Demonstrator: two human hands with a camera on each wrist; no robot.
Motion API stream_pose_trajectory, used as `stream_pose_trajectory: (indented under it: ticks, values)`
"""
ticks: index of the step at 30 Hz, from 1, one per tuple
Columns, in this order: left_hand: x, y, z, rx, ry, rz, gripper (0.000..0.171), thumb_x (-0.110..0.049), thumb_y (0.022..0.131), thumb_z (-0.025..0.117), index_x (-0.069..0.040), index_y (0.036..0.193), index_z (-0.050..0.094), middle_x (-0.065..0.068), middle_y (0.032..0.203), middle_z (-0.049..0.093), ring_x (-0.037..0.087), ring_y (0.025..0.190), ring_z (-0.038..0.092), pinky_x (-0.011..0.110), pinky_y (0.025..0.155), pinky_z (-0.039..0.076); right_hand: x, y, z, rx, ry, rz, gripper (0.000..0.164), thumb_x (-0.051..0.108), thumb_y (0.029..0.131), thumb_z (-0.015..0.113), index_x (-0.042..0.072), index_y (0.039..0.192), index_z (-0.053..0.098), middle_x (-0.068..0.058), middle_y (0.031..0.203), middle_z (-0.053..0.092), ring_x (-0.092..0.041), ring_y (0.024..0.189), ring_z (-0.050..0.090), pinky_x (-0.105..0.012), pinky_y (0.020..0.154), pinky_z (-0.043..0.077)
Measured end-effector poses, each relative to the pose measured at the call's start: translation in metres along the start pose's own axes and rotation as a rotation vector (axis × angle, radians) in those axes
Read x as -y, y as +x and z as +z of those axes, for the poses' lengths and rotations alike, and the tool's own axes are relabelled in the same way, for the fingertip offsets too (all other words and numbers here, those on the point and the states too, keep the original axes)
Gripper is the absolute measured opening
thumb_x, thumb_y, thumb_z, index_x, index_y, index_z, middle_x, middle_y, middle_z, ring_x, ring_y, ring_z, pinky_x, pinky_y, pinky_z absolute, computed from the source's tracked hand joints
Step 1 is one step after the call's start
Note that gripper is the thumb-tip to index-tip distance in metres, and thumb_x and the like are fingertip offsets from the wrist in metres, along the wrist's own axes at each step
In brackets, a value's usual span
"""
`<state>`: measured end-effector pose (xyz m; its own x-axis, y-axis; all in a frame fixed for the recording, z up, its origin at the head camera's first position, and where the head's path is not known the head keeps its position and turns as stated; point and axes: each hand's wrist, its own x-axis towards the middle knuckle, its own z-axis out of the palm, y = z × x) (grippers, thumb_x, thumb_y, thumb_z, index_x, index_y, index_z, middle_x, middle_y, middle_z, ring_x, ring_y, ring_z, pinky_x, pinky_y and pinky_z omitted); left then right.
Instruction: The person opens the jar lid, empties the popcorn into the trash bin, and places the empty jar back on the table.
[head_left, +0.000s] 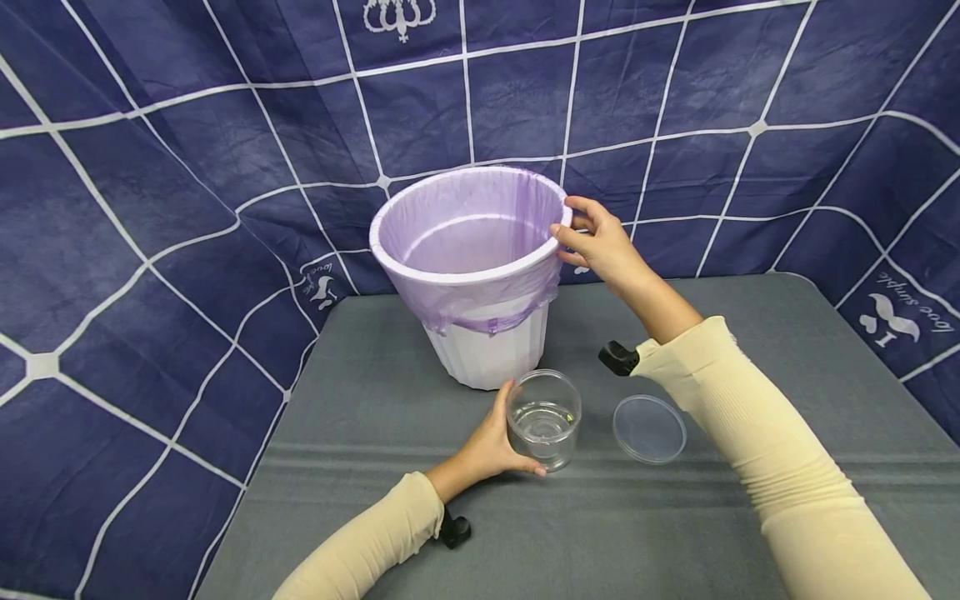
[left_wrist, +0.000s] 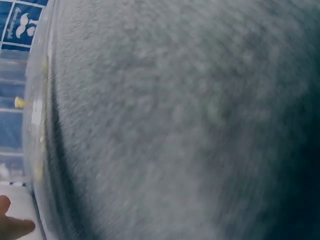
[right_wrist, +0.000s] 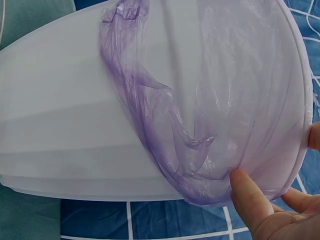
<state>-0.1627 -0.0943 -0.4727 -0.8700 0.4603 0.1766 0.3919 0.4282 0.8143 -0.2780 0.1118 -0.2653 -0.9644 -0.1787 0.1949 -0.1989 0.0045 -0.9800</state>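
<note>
A white trash can (head_left: 491, 358) stands upright, lined with a thin purple plastic bag (head_left: 442, 304) folded over its rim. My right hand (head_left: 602, 246) grips that rim on the right side, thumb and fingers at the edge; in the right wrist view a fingertip (right_wrist: 245, 192) touches the bag's outside. In front of the can, my left hand (head_left: 491, 446) holds a clear round plastic container (head_left: 546, 425) from its left side. The container is uncovered, with what looks like clear liquid and a small yellow bit inside. In the left wrist view only its edge (left_wrist: 37, 115) shows.
A round translucent lid (head_left: 649, 429) lies flat on the grey cloth-covered table (head_left: 360, 400), to the right of the container. Blue curtain fabric (head_left: 517, 100) with white lines hangs behind the can and along both sides.
</note>
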Motion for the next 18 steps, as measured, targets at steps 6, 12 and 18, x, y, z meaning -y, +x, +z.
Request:
stream_pose_trajectory:
  ticks: [6,12,18]
  values:
    - [-0.008,-0.001,-0.015,-0.029,0.085,0.113,0.112,-0.065,0.067,0.061,-0.006,0.143,0.005,0.01,0.147,0.015,0.023,0.132,0.014,0.048,0.102,0.021,-0.002,-0.001,-0.001,0.002,-0.015,-0.014,0.06,0.015,0.087,0.057,0.005,0.138,0.026,-0.019,0.123,0.042,-0.026,0.105,0.05,-0.034,0.083,0.046]
    - [-0.027,0.004,-0.036,-0.174,0.397,0.412,0.08,-0.062,0.087,0.029,-0.004,0.141,0.022,0.011,0.146,0.021,0.032,0.131,0.02,0.049,0.102,0.02,-0.007,-0.005,-0.005,0.007,-0.036,-0.066,0.055,0.02,0.092,0.05,0.003,0.139,0.027,-0.019,0.129,0.033,-0.026,0.108,0.044,-0.032,0.082,0.046]
    - [-0.048,0.007,-0.051,-0.16,0.734,0.456,0.074,-0.06,0.089,0.02,-0.01,0.142,0.024,0.006,0.148,0.016,0.03,0.133,0.013,0.047,0.105,0.011,-0.012,-0.018,-0.014,-0.053,-0.265,-0.211,0.046,0.027,0.096,0.04,0.008,0.137,0.037,-0.012,0.139,0.03,-0.028,0.117,0.041,-0.037,0.088,0.043]
